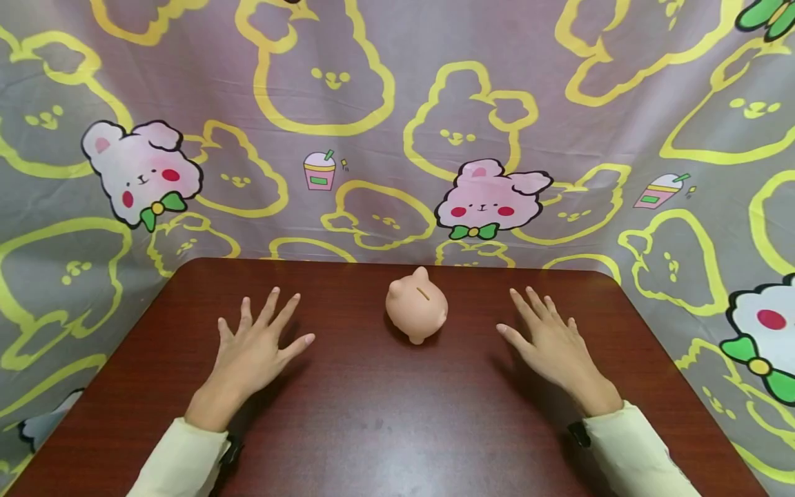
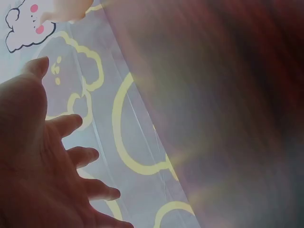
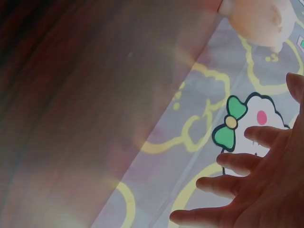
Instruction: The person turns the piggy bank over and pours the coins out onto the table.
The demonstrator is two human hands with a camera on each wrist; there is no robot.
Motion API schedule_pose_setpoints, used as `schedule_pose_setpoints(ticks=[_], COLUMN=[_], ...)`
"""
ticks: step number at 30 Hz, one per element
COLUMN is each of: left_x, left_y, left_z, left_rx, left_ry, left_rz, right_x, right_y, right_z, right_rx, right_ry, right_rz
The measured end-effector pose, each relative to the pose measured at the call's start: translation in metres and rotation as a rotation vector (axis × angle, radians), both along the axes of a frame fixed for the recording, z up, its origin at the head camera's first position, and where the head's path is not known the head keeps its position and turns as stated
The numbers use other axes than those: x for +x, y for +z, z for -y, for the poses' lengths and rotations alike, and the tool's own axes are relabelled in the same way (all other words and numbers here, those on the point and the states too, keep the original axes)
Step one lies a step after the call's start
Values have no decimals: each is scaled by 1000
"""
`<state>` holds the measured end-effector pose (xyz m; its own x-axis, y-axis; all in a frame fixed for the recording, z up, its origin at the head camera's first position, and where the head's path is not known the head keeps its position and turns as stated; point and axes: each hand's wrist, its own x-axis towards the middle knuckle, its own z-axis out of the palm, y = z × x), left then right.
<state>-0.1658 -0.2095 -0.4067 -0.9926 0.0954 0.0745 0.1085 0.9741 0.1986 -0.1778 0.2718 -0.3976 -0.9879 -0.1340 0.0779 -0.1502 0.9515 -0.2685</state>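
So, 1 piggy bank (image 1: 416, 309) btwn 1 L hand (image 1: 256, 352), 1 R hand (image 1: 553, 348).

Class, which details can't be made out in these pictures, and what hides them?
Head view: underside and inside of the piggy bank, hidden by its body.
Head view: near edge of the table, cut off by the bottom border.
Left wrist view: table grain, blurred.
Right wrist view: part of the right hand, beyond the right border.
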Motion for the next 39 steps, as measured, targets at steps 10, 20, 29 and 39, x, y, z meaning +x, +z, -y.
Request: schedule_pose_setpoints(ticks=[10, 20, 29, 39], left_x=[-7, -15, -32, -51], left_y=[1, -1, -1, -2], left_z=[-15, -34, -67, -100], left_rx=[49, 158, 257, 371], left_ry=[-14, -99, -224, -313], left_rz=[6, 2, -39, -3], right_x=[-6, -9, -15, -22], right_y=[5, 1, 0, -3], right_z=[25, 54, 80, 103], right_rx=[-24, -95, -217, -298], right_ry=[46, 130, 197, 263], right_rz=[-17, -78, -97, -173])
